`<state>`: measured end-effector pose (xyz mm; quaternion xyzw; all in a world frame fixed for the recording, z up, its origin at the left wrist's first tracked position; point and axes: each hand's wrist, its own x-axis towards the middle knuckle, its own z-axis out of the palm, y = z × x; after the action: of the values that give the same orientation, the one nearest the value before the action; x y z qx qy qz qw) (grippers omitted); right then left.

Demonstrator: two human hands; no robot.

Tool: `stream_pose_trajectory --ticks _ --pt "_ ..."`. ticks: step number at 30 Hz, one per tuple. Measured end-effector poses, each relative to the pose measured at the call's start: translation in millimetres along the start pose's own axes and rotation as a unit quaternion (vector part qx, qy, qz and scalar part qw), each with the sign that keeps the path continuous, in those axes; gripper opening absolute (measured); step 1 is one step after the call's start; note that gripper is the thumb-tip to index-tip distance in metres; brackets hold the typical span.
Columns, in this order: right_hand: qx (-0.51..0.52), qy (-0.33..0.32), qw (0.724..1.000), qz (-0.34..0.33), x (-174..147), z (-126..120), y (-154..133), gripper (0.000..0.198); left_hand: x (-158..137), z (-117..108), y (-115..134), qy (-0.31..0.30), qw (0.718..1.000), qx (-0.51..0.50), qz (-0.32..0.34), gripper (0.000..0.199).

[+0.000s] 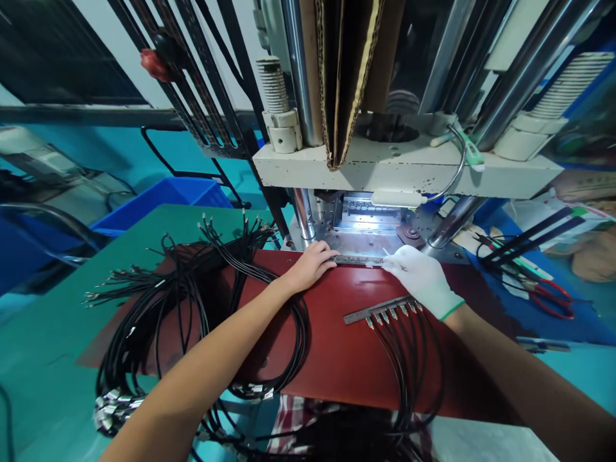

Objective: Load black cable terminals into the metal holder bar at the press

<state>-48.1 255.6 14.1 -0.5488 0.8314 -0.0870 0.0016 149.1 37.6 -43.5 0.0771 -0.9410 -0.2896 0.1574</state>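
Observation:
My bare left hand (310,264) rests its fingertips on the left end of a narrow metal strip (359,260) lying at the far edge of the red mat (332,353). My right hand (423,277), in a white glove, touches the right end of the same strip, its fingers pinched around a small thin piece. Nearer me on the mat lies a second metal bar (380,309) with several black cables (409,366) plugged along it. A big coil of black cables (192,301) covers the mat's left side under my left forearm.
A press machine (404,168) stands right behind the strip, its lit mould opening (368,215) facing me. A blue bin (166,199) sits at the back left. Red-handled scissors (553,298) and loose cables lie at the right on blue cloth.

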Motion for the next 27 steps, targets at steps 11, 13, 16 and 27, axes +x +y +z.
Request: stream_pose_trajectory --ticks 11,13,16,27 --pt "-0.076 -0.004 0.996 0.048 5 8 -22 0.026 0 -2 1 0.002 1.0 -0.022 0.01 0.037" --pt "-0.066 -0.01 0.997 0.04 9 9 -22 0.025 0 -1 0 0.004 1.0 -0.019 0.009 0.037" --pt "-0.021 -0.014 0.999 0.021 13 7 -16 0.019 1 0 -1 0.005 1.0 -0.013 0.004 0.038" --pt "0.252 0.057 0.95 0.174 -46 -28 36 0.034 -1 -1 0 0.009 1.0 -0.017 0.018 0.035"
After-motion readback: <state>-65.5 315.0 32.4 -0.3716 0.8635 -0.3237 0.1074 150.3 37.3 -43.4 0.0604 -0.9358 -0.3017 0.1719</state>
